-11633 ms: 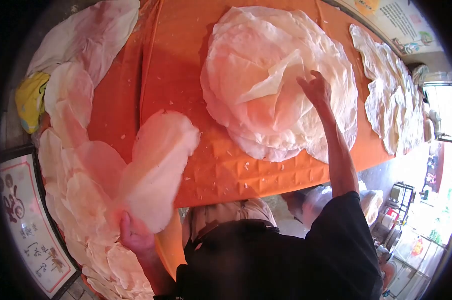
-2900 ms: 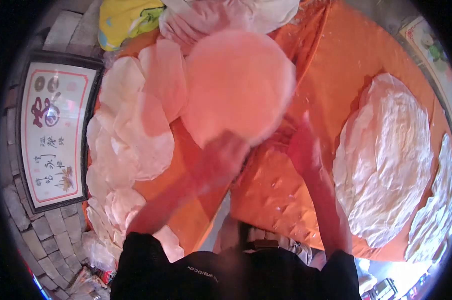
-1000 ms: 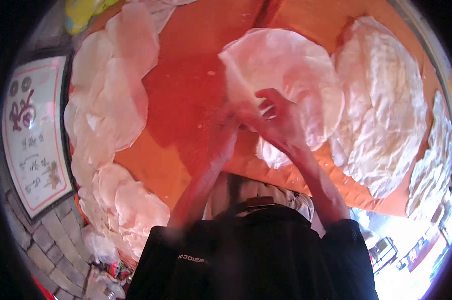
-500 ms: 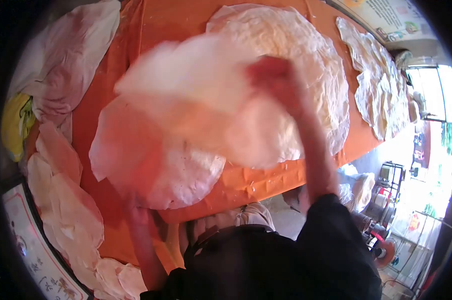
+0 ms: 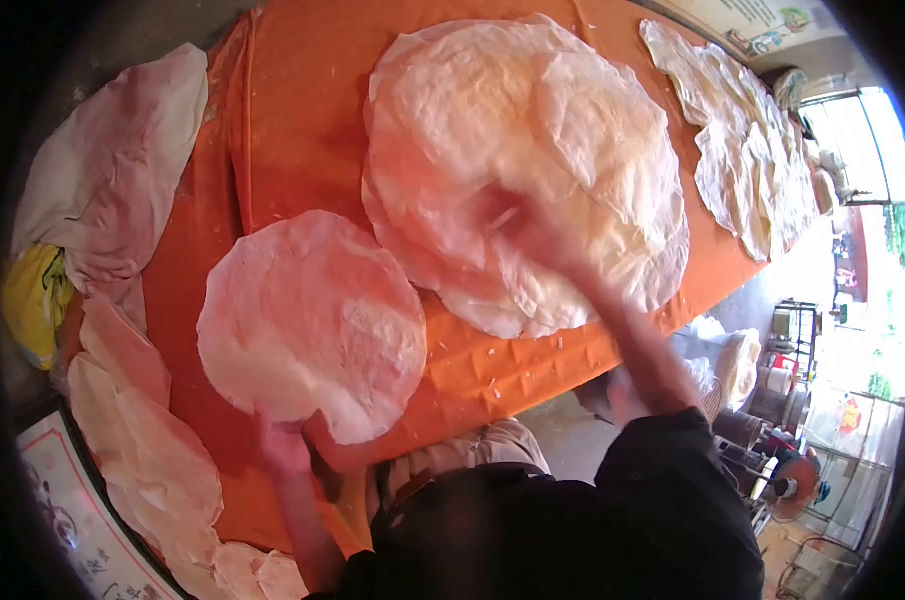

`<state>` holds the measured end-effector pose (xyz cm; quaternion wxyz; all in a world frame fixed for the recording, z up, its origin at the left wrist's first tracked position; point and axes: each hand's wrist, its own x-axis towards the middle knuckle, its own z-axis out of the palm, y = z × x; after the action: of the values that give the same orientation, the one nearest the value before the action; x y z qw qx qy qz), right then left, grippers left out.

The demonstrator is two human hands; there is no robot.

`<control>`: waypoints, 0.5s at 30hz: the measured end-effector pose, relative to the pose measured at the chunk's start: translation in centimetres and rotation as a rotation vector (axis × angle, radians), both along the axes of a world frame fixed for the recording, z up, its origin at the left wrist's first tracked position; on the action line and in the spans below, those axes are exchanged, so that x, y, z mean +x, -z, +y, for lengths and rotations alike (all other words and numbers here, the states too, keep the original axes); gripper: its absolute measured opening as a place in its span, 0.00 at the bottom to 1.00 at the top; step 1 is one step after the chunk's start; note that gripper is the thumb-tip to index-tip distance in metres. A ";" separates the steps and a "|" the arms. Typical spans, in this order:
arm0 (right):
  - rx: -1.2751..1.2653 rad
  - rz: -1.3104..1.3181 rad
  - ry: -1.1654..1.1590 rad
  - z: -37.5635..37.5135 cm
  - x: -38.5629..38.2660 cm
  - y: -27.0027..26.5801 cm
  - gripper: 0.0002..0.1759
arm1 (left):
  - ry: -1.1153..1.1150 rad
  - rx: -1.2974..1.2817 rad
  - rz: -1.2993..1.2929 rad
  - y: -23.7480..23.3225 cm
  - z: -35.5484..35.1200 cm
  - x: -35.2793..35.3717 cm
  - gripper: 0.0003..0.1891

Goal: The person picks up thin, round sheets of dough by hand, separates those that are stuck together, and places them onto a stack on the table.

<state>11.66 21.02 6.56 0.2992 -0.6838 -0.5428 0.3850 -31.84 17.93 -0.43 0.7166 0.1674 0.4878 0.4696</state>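
Note:
A small round stack of thin, pale sheets lies on the orange cloth. My left hand is at its lower edge, fingertips touching or just under the rim; blur hides how the fingers close. Right of it spreads a larger, wrinkled pile of thin sheets. Over the left-centre part of that pile is my right hand, smeared by motion, with its fingers unclear. Whether it holds anything cannot be made out.
The orange cloth covers the table. More thin sheets lie at the right, and others at the lower left. A pale cloth and a yellow cloth are at the left. A fan stands at the lower right.
The pale sheet that was blurred in the air between my hands now lies on the large pile. My right hand has moved left and down, and my left hand slightly down.

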 end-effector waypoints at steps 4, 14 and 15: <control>-0.120 0.175 -0.321 1.0 -17.3 1.9 0.25 | 0.204 0.194 -0.127 -1.8 2.8 5.8 0.25; 0.080 0.205 -0.003 6.6 1.2 -4.4 0.14 | 0.054 0.181 0.403 -0.4 3.8 1.0 0.20; 0.105 0.190 0.082 6.7 5.7 -4.7 0.14 | 0.098 0.080 0.488 -1.0 4.2 -0.1 0.17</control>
<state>17.32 27.67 11.21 0.4001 -0.6493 -0.5030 0.4066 -31.96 22.17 0.55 0.5922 0.3273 0.6188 0.3990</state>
